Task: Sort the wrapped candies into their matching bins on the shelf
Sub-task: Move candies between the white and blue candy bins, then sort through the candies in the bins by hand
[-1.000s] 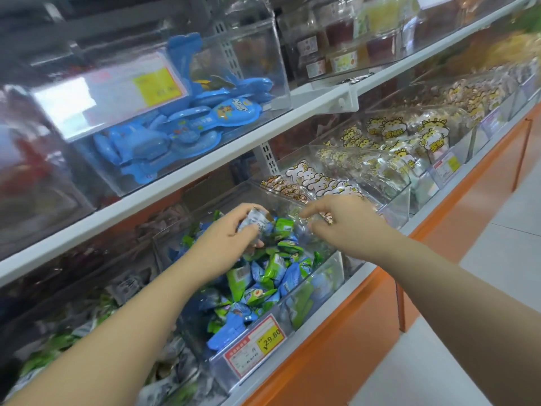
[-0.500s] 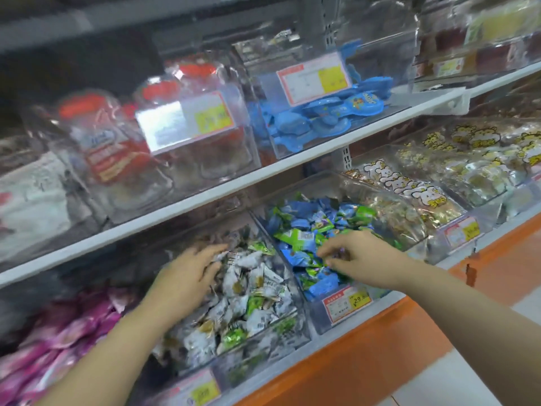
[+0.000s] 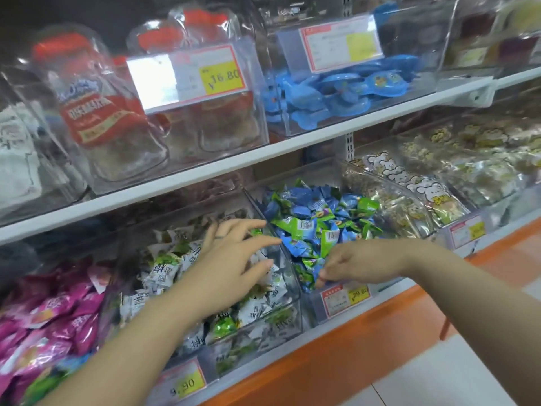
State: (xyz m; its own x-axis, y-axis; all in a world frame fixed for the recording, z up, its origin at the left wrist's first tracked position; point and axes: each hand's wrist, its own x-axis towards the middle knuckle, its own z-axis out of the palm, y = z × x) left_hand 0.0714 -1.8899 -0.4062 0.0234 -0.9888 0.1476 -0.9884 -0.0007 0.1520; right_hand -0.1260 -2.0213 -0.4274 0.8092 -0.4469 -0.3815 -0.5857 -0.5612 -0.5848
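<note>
Left fingers (image 3: 237,227) splayed over crinkly white-green wrapped candies (image 3: 164,268).

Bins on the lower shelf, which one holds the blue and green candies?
The bin beneath the right hand; its left neighbour holds white-and-green wrappers instead.

First bin (image 3: 295,300) on the lower shelf (image 3: 292,351); second bin (image 3: 311,303) touching at its 3 o'clock; jars (image 3: 102,112) at 12 o'clock, on the upper shelf (image 3: 234,163).

Clear glossy plastic bins (image 3: 295,310); shiny crinkled foil candies (image 3: 304,227); smooth white shelf (image 3: 234,167); glossy paper price tags (image 3: 345,297).
</note>
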